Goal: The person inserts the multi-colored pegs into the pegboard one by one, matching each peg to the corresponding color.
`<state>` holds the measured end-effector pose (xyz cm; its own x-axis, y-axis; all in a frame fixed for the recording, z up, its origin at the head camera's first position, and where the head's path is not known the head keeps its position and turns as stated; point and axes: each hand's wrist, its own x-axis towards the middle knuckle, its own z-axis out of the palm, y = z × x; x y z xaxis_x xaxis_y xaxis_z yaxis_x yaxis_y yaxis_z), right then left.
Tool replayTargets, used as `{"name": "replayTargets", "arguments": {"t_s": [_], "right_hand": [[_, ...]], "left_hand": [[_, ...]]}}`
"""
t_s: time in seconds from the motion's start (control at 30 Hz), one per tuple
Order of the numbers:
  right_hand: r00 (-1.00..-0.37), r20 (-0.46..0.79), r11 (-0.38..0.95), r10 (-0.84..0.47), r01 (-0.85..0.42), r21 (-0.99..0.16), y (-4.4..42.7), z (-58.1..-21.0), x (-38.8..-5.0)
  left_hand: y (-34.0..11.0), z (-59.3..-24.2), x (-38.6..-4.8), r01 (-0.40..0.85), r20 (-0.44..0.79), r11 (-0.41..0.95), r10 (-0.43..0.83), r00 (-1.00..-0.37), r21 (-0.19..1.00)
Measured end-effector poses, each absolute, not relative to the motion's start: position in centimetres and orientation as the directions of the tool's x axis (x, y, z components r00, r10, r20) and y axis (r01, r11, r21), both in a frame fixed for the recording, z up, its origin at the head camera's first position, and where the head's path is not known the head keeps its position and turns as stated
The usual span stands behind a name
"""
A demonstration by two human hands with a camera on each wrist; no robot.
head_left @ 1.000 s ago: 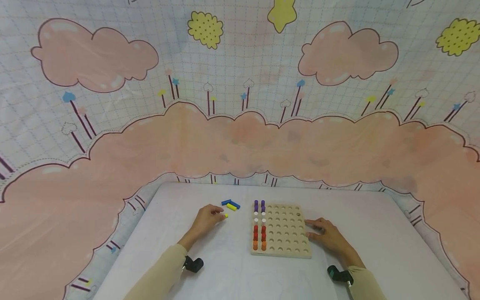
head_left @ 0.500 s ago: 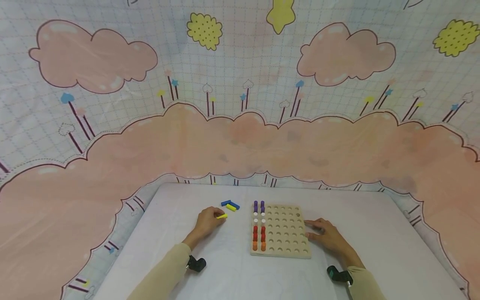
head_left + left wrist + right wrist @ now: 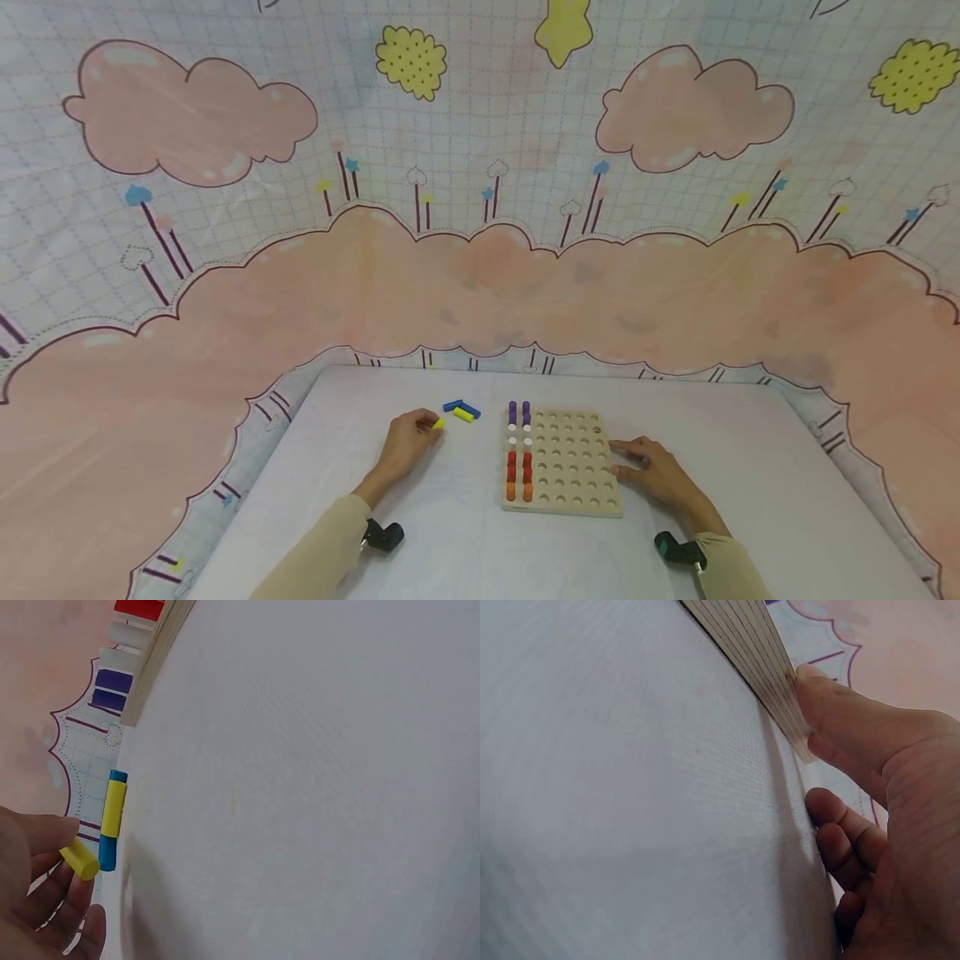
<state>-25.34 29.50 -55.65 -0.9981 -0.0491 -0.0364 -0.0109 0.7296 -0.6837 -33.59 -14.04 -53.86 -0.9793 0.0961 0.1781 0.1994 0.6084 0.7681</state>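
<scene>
Between thumb and fingers, my left hand (image 3: 405,442) pinches a yellow peg (image 3: 438,424), held tilted in the left wrist view, left of the pegboard. Just beyond lie another yellow peg (image 3: 463,415) and two blue pegs (image 3: 452,406) close together on the table. The square wooden pegboard (image 3: 570,507) carries purple pegs (image 3: 513,412), white pegs (image 3: 527,435), red pegs (image 3: 512,467) and orange pegs (image 3: 528,492) in its two left columns; its other holes show bare. My right hand (image 3: 660,477) rests thumb and forefinger against the board's right edge, its other fingers loosely bent.
A white-covered table (image 3: 450,542) holds everything and ends at a patterned cloth backdrop (image 3: 480,283). Black wrist cameras sit on both forearms, the left camera (image 3: 385,535) and the right camera (image 3: 678,549), close above the table.
My left hand first has a yellow peg near its fingertips, turns it lengthwise, then draws it slightly back to the left. The right hand and the pegboard stay put.
</scene>
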Motion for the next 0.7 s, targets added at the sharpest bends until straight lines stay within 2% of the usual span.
{"name": "replayTargets", "arguments": {"t_s": [0.43,0.7], "right_hand": [[-0.998,-0.049,0.73,-0.04,0.004,-0.683,29.6,-55.5,-25.3],[-0.998,-0.045,0.724,-0.043,0.0,-0.69,29.6,-55.6,-25.5]], "left_hand": [[-13.0,-50.1,-31.8,0.288,0.282,0.524,0.093,-0.955,0.802],[-11.0,-48.2,-30.6,0.381,0.359,0.447,0.137,-0.923,0.809]]}}
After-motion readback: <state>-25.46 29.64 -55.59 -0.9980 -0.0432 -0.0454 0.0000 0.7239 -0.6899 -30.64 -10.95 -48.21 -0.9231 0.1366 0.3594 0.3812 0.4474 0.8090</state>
